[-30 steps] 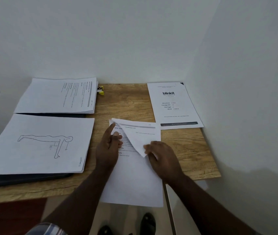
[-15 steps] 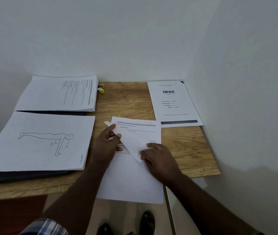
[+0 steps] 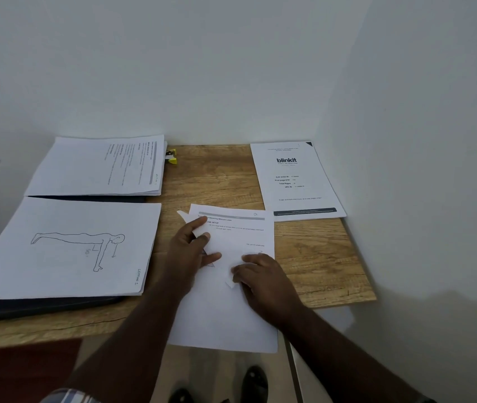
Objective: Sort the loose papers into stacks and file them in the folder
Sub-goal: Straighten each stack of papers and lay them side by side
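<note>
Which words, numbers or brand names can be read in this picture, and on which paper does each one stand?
"blinkit": far-right sheet.
"Total Pages": same sheet; the other lines there are too small to be sure of.
"90°": beside the figure drawing on the near-left stack.
"SECTION": near edge of that stack; the number after it is unclear.
"SCENE SETUP", partly covered: sheet under the hands.
Far-left stack: too small to read.

Both hands are down on the middle sheet [image 3: 231,315], which hangs over the counter [image 3: 318,257] edge. The left hand [image 3: 186,257] pinches its folded-over flap near the top, and the right hand [image 3: 263,280] presses flat beside it. The drawing stack [image 3: 65,248] and text stack [image 3: 100,167] lie left, the blinkit page [image 3: 295,181] at far right.
</note>
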